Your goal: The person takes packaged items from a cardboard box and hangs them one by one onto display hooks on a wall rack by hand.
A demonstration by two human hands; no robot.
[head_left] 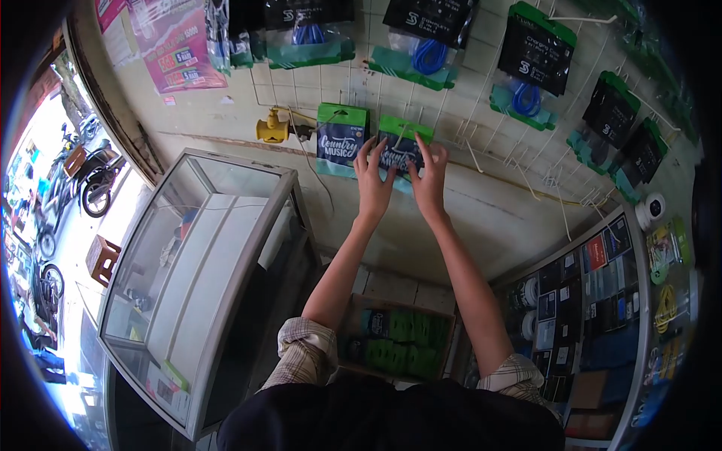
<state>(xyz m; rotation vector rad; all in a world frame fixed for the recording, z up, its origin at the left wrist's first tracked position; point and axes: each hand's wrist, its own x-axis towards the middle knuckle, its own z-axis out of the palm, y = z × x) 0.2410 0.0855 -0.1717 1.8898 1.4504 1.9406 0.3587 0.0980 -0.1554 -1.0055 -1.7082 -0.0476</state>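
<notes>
The left hand (373, 180) and right hand (429, 177) are narrowly gripping the sides of a green-topped "Country Music" packet (406, 133) against the wall (406, 233) at 12 o'clock, seemingly settling it, the next move calling for steady, level alignment.

A white wire grid (468, 113) is fixed to the pale wall. Its hooks bear a green-topped, navy packet lettered "Country Music" (343, 141). A matching second packet (402, 137) is just beside it, to the right; its hook attachment cannot be confirmed. Black plastic pouches with green edges (535, 60) hang above and farther right, several showing coiled blue cables (526, 99). Some lower white wire hooks (520, 171) project bare.
</notes>
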